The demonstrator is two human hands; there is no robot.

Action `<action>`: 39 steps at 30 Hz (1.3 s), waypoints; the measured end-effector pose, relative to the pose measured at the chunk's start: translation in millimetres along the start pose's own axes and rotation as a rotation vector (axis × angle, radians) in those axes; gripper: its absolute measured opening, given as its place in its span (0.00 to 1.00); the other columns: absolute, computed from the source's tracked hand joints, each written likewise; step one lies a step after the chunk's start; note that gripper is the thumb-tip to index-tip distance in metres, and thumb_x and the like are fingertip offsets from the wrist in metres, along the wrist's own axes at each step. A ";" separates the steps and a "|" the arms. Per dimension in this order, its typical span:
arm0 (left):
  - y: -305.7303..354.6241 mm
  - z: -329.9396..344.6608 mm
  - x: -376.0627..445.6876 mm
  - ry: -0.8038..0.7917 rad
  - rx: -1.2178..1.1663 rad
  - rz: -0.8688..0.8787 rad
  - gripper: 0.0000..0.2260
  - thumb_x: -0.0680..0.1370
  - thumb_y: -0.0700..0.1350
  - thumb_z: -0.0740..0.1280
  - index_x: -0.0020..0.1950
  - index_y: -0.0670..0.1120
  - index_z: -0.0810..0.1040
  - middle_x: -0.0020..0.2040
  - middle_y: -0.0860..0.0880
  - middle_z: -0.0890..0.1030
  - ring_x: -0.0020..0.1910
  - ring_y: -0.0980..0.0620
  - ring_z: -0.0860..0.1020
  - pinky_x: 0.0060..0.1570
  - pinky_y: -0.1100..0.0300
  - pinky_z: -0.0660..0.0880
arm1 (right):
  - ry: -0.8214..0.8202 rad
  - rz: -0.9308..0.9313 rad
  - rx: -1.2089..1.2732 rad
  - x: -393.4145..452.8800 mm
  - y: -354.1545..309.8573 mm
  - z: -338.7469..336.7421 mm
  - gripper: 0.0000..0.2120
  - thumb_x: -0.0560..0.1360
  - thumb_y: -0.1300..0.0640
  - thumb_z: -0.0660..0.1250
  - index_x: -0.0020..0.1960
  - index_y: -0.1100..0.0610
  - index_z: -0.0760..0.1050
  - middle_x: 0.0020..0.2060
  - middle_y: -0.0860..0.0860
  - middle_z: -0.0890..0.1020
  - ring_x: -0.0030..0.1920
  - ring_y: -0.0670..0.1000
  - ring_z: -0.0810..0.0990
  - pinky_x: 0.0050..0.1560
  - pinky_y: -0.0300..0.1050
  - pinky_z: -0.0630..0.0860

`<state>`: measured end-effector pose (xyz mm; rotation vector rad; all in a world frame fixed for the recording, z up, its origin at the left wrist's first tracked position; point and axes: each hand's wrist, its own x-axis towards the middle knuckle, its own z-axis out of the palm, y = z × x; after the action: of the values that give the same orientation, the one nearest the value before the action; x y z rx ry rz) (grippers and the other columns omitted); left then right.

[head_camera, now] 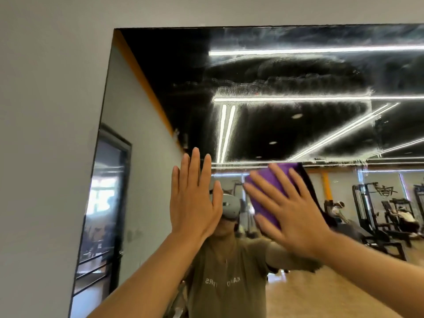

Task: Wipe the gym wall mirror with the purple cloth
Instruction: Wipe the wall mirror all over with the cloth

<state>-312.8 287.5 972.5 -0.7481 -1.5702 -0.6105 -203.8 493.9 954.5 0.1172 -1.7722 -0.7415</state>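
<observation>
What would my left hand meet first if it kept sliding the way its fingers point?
Probably the hazy smeared streaks higher up the mirror; the left hand points straight up, flat against the glass as far as depth shows.

The scene is evenly and fairly brightly lit, with no hard shadows on the grey wall (46, 111) left of the mirror (142, 125). Inside the mirror, long ceiling light strips (321, 50) blaze white and bloom at their edges, and the smeared streaks (286, 88) on the glass around them catch that glare as a milky haze. Lower left in the mirror, a reflected window (101, 196) is blown out to pale white. The wide lens bends the mirror's straight edges, leaning its left side strongly. The right hand (296, 212) and purple cloth (270, 191) beneath it are softened by motion blur; the left hand (195, 203) is sharper.
</observation>
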 end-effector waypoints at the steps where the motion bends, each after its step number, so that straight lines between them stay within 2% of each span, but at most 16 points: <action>1: 4.9 1.0 0.8 0.003 -0.007 -0.015 0.29 0.81 0.59 0.42 0.80 0.52 0.44 0.81 0.50 0.42 0.81 0.49 0.41 0.76 0.53 0.35 | -0.008 -0.059 -0.022 -16.3 -2.3 2.1 0.31 0.81 0.39 0.51 0.82 0.47 0.56 0.81 0.49 0.57 0.81 0.60 0.51 0.77 0.65 0.51; 5: 25.4 10.7 2.3 0.022 -0.019 -0.021 0.29 0.81 0.58 0.43 0.80 0.51 0.44 0.81 0.50 0.43 0.81 0.48 0.42 0.77 0.52 0.36 | -0.078 -0.232 -0.018 -17.6 21.9 -1.5 0.31 0.81 0.38 0.52 0.82 0.44 0.54 0.81 0.47 0.56 0.81 0.59 0.52 0.77 0.64 0.50; 7: 34.6 18.2 4.3 0.020 -0.007 -0.002 0.28 0.82 0.58 0.44 0.81 0.51 0.44 0.82 0.50 0.43 0.81 0.49 0.42 0.77 0.54 0.34 | -0.078 -0.231 -0.003 5.2 44.7 -5.1 0.30 0.81 0.37 0.51 0.82 0.44 0.55 0.81 0.46 0.57 0.81 0.59 0.52 0.78 0.62 0.48; 9: 40.4 24.4 7.0 0.037 0.038 0.003 0.28 0.82 0.58 0.45 0.81 0.50 0.47 0.82 0.49 0.47 0.82 0.46 0.46 0.79 0.53 0.36 | -0.034 -0.101 0.022 39.5 71.7 -9.3 0.30 0.81 0.37 0.49 0.82 0.44 0.55 0.81 0.45 0.56 0.81 0.58 0.51 0.79 0.61 0.46; 11: 41.2 28.5 9.1 0.065 0.081 0.009 0.28 0.83 0.56 0.47 0.82 0.49 0.51 0.82 0.46 0.51 0.81 0.44 0.50 0.79 0.51 0.40 | 0.012 0.105 0.080 79.6 95.1 -18.8 0.31 0.80 0.35 0.46 0.81 0.42 0.54 0.81 0.44 0.55 0.81 0.58 0.50 0.79 0.59 0.44; 13: 39.3 31.5 9.8 0.087 0.107 0.021 0.28 0.83 0.56 0.49 0.82 0.49 0.51 0.82 0.46 0.53 0.81 0.44 0.51 0.78 0.50 0.42 | -0.003 0.274 0.121 117.3 113.3 -28.0 0.32 0.78 0.35 0.43 0.82 0.40 0.49 0.82 0.43 0.50 0.82 0.57 0.45 0.78 0.58 0.39; 17: 40.6 30.8 10.7 0.100 0.088 0.009 0.28 0.83 0.57 0.48 0.82 0.52 0.49 0.83 0.49 0.51 0.82 0.47 0.49 0.79 0.49 0.43 | -0.045 0.385 0.141 150.5 127.8 -33.9 0.35 0.76 0.36 0.39 0.82 0.41 0.44 0.82 0.44 0.45 0.81 0.57 0.40 0.78 0.59 0.36; 20: 41.3 28.5 11.2 0.113 0.115 0.008 0.28 0.83 0.56 0.49 0.82 0.49 0.52 0.82 0.46 0.55 0.81 0.44 0.52 0.78 0.53 0.41 | 0.028 0.324 0.123 124.2 108.4 -24.3 0.34 0.78 0.36 0.40 0.82 0.43 0.49 0.82 0.45 0.51 0.81 0.59 0.45 0.78 0.60 0.39; 23: 43.1 27.8 11.2 0.121 0.139 0.005 0.28 0.83 0.56 0.50 0.82 0.48 0.51 0.82 0.45 0.56 0.81 0.44 0.53 0.78 0.56 0.39 | 0.062 0.184 0.102 56.6 73.1 -10.8 0.32 0.80 0.37 0.47 0.81 0.46 0.59 0.81 0.48 0.59 0.80 0.62 0.53 0.78 0.63 0.47; 26: 50.2 27.4 10.3 0.132 0.139 -0.036 0.29 0.83 0.56 0.49 0.81 0.45 0.55 0.81 0.44 0.58 0.80 0.43 0.54 0.78 0.57 0.38 | 0.064 0.088 0.108 -23.9 36.5 3.5 0.31 0.80 0.38 0.53 0.80 0.47 0.60 0.80 0.49 0.60 0.80 0.61 0.53 0.75 0.67 0.54; 30: 77.9 28.1 14.7 0.120 0.088 -0.096 0.31 0.81 0.57 0.48 0.81 0.43 0.59 0.81 0.41 0.59 0.80 0.42 0.55 0.79 0.49 0.48 | 0.042 0.007 0.131 -44.7 37.9 5.0 0.30 0.80 0.38 0.53 0.80 0.46 0.61 0.80 0.48 0.61 0.81 0.60 0.54 0.76 0.66 0.54; 32: 89.6 32.4 17.6 0.106 0.084 -0.049 0.30 0.81 0.57 0.48 0.81 0.45 0.57 0.82 0.43 0.56 0.81 0.44 0.52 0.79 0.53 0.42 | 0.027 -0.001 0.137 -24.0 55.7 2.4 0.30 0.80 0.38 0.52 0.80 0.46 0.62 0.79 0.48 0.62 0.80 0.60 0.54 0.76 0.65 0.53; 34: 98.1 38.1 21.2 0.089 0.072 -0.051 0.31 0.81 0.58 0.45 0.82 0.48 0.52 0.83 0.46 0.51 0.82 0.47 0.46 0.77 0.57 0.34 | 0.043 0.086 0.121 8.4 83.4 1.2 0.30 0.80 0.37 0.50 0.80 0.45 0.61 0.79 0.48 0.62 0.80 0.60 0.55 0.77 0.63 0.50; 36: 105.2 42.9 24.6 0.096 0.059 -0.094 0.31 0.80 0.59 0.42 0.82 0.50 0.50 0.83 0.47 0.48 0.82 0.48 0.43 0.77 0.56 0.33 | 0.067 0.215 0.113 47.9 116.7 -7.0 0.32 0.79 0.36 0.48 0.80 0.44 0.59 0.80 0.47 0.60 0.80 0.60 0.54 0.77 0.60 0.44; 39: 111.9 46.4 26.3 0.119 0.052 -0.126 0.31 0.80 0.60 0.41 0.81 0.50 0.47 0.83 0.48 0.46 0.82 0.48 0.42 0.77 0.56 0.32 | 0.007 0.365 0.148 99.6 159.3 -25.3 0.33 0.78 0.35 0.42 0.82 0.41 0.49 0.82 0.44 0.50 0.81 0.59 0.44 0.77 0.59 0.38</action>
<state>-259.7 398.3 988.8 -0.5665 -1.5249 -0.6915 -169.7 566.5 1126.3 -0.1029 -1.7754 -0.3471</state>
